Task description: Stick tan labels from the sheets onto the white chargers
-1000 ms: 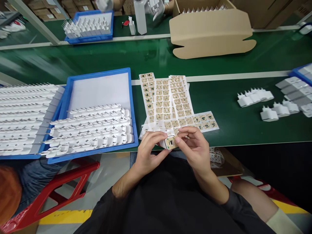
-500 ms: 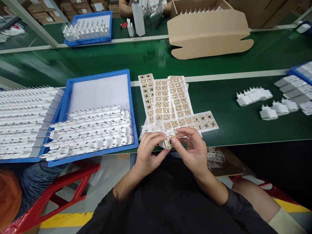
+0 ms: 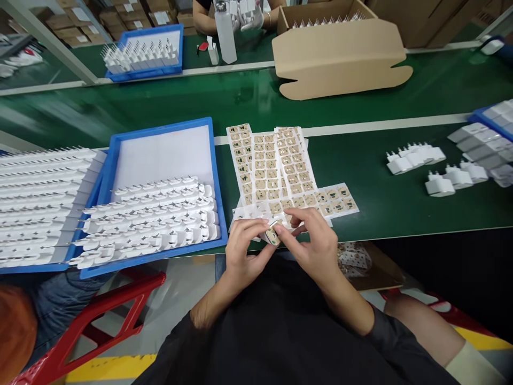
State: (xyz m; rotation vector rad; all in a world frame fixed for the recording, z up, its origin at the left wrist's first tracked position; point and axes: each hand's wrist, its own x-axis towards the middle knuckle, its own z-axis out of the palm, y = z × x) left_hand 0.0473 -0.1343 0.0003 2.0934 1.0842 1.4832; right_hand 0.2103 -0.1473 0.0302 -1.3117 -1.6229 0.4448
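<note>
A small white charger block with a tan sticker on its end face is held between the fingers and thumb of my left hand, near the table's front edge. The thumb and fingertips of my right hand touch the sticker end from the right. Just beyond my hands lie several overlapping sheets of tan stickers, one of them running sideways to the right. To the left stands a blue tray with rows of white chargers in its near part.
Another tray of chargers is at far left. Loose chargers stand at right. Across the green table are an open cardboard box, a bottle and another person's gloved hands. A red stool is below left.
My right thumb and fingertips have shifted slightly left over the end of the charger block, which appears turned a little. The camera view has shifted slightly.
</note>
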